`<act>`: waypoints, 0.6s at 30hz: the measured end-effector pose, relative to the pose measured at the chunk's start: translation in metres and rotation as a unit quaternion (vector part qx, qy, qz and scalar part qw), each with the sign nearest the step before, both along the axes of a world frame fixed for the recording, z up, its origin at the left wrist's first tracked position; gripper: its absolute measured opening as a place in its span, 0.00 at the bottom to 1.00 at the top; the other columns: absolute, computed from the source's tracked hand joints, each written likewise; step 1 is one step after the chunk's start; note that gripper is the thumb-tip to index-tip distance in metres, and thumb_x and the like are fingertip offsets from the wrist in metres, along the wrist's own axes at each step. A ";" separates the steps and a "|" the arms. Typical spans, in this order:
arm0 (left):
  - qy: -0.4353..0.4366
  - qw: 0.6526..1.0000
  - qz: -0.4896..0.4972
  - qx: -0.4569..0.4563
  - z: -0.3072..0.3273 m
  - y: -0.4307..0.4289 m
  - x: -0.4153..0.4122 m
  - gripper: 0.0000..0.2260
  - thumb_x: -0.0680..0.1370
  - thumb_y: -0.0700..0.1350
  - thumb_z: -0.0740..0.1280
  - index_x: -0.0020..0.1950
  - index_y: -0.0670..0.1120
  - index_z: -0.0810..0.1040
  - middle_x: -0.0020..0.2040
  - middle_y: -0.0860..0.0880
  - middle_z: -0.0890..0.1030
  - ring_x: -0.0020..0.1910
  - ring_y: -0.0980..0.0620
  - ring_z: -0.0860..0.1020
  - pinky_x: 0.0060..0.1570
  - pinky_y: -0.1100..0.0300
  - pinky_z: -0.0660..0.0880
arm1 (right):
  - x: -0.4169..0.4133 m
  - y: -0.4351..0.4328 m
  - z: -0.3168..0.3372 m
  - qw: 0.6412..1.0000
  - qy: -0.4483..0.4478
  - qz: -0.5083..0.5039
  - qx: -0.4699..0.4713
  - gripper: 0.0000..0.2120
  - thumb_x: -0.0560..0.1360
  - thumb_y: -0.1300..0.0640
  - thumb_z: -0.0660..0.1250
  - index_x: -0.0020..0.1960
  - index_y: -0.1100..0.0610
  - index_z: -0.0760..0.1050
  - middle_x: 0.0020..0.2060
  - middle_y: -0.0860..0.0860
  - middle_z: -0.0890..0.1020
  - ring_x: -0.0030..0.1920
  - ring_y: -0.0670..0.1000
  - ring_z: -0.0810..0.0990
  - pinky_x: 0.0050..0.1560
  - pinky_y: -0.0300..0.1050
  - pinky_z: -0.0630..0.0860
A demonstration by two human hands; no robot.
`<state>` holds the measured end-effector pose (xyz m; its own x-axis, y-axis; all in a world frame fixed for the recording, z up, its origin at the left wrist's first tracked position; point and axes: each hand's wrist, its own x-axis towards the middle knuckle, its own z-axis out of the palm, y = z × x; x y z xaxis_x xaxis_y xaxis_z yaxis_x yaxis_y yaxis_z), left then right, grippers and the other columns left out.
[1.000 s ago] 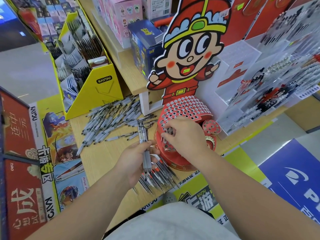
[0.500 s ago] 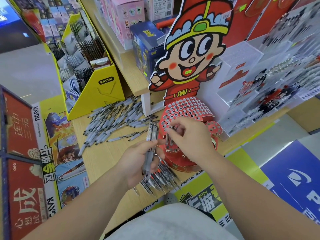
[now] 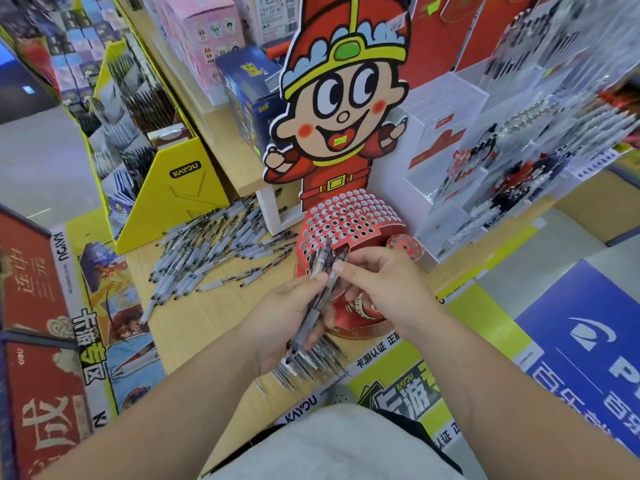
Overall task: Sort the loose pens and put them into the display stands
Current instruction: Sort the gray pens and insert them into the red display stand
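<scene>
Left hand [image 3: 280, 317] grip clenched round a bunch of pens [image 3: 320, 268], right hand [image 3: 384, 282] pinching one pen [image 3: 342, 255]. Yellow stand [image 3: 180, 192] says KAYOU.

Left hand [image 3: 284, 320] grips a pen bundle [image 3: 320, 271]; right hand [image 3: 384, 282] pinches its top, before the red stand [image 3: 349, 220]. Loose pens [image 3: 214, 247] lie near the table's [image 3: 207, 313] back edge.

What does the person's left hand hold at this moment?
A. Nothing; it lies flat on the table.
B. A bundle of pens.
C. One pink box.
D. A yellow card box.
B: the left hand grips a bundle of pens, on the camera's side of the red stand with holes.
</scene>
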<state>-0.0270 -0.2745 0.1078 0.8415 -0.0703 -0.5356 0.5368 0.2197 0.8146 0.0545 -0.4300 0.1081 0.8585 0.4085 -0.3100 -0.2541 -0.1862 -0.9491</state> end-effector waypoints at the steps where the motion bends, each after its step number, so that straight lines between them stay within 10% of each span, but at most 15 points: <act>1: 0.007 1.000 0.006 0.007 -0.002 -0.002 0.000 0.20 0.84 0.55 0.60 0.59 0.38 0.77 0.37 0.41 0.78 0.25 0.49 0.67 0.26 0.59 0.64 | -0.001 -0.001 -0.002 1.000 0.005 -0.001 0.001 0.02 0.76 0.58 0.74 0.44 0.56 0.84 0.34 0.56 0.84 0.31 0.49 0.79 0.26 0.39 0.69; 18: 0.106 0.982 0.155 0.037 -0.021 0.003 -0.008 0.12 0.85 0.46 0.61 0.60 0.40 0.80 0.37 0.43 0.81 0.29 0.49 0.75 0.27 0.59 0.71 | 0.028 -0.027 -0.008 0.988 -0.047 -0.144 0.001 0.03 0.77 0.59 0.73 0.45 0.54 0.79 0.33 0.52 0.84 0.36 0.53 0.85 0.38 0.47 0.81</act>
<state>-0.0354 -0.2711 0.0868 0.6860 0.2178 -0.6942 0.6122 0.3428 0.7125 0.0827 -0.4566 0.1001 0.9644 0.1436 -0.2219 -0.2061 -0.1169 -0.9715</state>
